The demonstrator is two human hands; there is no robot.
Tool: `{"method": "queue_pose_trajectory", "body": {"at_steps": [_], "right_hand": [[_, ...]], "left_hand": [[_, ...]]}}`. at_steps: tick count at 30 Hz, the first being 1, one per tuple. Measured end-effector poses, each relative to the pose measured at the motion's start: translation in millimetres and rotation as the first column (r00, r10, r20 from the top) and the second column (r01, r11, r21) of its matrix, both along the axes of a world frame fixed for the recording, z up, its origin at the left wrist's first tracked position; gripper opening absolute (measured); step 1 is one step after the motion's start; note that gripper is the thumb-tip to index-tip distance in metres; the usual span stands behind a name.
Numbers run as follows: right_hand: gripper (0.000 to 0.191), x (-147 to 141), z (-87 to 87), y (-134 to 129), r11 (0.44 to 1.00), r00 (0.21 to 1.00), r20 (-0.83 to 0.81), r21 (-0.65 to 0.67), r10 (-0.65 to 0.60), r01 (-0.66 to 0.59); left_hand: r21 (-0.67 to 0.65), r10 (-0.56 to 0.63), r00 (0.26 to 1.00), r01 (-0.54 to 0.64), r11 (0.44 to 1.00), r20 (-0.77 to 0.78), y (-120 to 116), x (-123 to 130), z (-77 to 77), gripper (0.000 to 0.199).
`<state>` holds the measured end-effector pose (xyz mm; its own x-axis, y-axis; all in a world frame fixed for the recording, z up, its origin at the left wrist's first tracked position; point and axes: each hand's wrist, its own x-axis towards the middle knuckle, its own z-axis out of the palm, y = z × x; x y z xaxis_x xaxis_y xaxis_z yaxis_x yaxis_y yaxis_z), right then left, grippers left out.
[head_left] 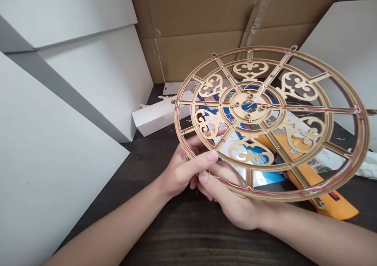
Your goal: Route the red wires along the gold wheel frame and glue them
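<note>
Bare forearms [114, 230] reach in from the near edge of the view, and the left hand [179, 172] and right hand [238, 205] meet at the near rim of a round, gold-coloured fretwork wheel [250, 106]. The fingers of both hands are closed on that rim, with the left thumb lying across its upper face and the right fingers curled around from below. The wheel is held tilted above the dark wood-grain desk [203, 238], not resting on it. Six spokes run from its drilled central hub, with scrolled cutouts between them, red smears along the rim, and a thin white thread [256, 95] looping across the hub.

Through and below the wheel lie a glossy blue-and-white printed sheet [263, 177] and a long orange paper envelope [332, 203]. Crumpled white tissue [368, 166] sits at the right edge. Farther back, a small white cardboard box [159, 117] lies before a brown corrugated cardboard sheet [206, 22], while large white boards [55, 172] lean along the left.
</note>
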<state>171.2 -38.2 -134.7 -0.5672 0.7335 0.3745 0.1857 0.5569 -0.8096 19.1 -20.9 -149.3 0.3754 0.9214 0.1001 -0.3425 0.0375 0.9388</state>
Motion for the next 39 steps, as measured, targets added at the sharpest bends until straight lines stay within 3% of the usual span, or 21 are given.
{"method": "queue_pose_trajectory", "body": {"at_steps": [5,10,13,17,21,24,29,36,39], "right_hand": [[0.03,1.0,1.3,-0.5,1.0,0.999,-0.042,0.002,-0.008,0.008],[0.031,4.6,-1.7,-0.8,0.996,0.994,-0.099,-0.06,0.054,-0.06],[0.026,3.3,-3.8,-1.0,0.999,0.991,-0.129,-0.028,0.043,-0.047],[0.024,-0.2,-4.4,-2.1,1.0,0.994,-0.108,0.023,0.013,-0.011],[0.022,-2.0,-2.9,-2.4,0.998,0.995,-0.096,0.066,0.01,-0.004],[0.02,-2.3,0.2,-1.0,0.998,0.995,-0.095,0.069,0.01,-0.003],[0.014,-1.3,5.8,3.2,0.991,0.996,-0.045,0.11,0.076,-0.071],[0.015,-4.2,12.3,5.9,0.994,0.998,0.033,0.09,0.057,-0.06],[0.015,-2.8,10.1,5.2,0.992,0.993,0.03,0.059,0.114,-0.116]], "left_hand": [[-0.003,-0.198,0.98,0.198,0.98,0.001,-0.2,-1.6,5.9,0.057],[0.013,-0.196,0.98,0.196,0.981,0.024,-3.2,3.5,13.5,0.071],[0.028,-0.227,0.974,0.227,0.974,0.016,-2.7,1.7,13.4,0.074],[0.02,-0.297,0.955,0.297,0.955,0.001,-0.4,-5.5,7.1,0.072],[-0.011,-0.291,0.957,0.291,0.957,-0.013,-0.2,-8.4,1.6,0.071],[-0.008,-0.274,0.961,0.274,0.962,-0.024,-1.5,-5.7,2.4,0.065],[0.016,-0.364,0.93,0.365,0.931,-0.04,-2.9,-3.0,6.5,0.047],[0.0,-0.399,0.909,0.402,0.916,-0.123,-1.5,-6.4,5.2,0.049],[0.018,-0.344,0.932,0.348,0.937,-0.113,-4.1,-4.7,5.2,0.052]]}}
